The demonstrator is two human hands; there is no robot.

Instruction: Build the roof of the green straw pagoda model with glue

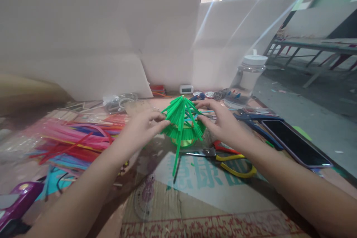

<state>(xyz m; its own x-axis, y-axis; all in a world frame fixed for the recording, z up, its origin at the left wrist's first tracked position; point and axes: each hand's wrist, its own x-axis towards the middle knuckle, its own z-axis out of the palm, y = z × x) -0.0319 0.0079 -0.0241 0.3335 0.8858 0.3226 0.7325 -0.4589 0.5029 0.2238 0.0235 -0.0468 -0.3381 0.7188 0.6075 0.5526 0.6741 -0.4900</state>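
Note:
A small craft piece made of green pipe cleaners (178,113) stands in front of me. Its strips fan down from a pale tip like a pointed roof, over a round green base (184,137) with a yellowish band. One longer green strip hangs out toward me, past the base. My left hand (152,124) pinches the cone's left edge between thumb and fingers. On the opposite side, my right hand (214,115) has thumb and fingers closed at the right edge, with some fingertips hidden behind the strips. Below my right hand lie yellow-and-red-handled scissors (237,163).
Colourful pipe cleaners (80,137) are heaped at left, near a purple tool (21,204). To the right are a phone (297,143), dark-handled pliers (259,130) and a clear bottle (247,80). A small digital display (186,89) stands by the white board (167,26) behind.

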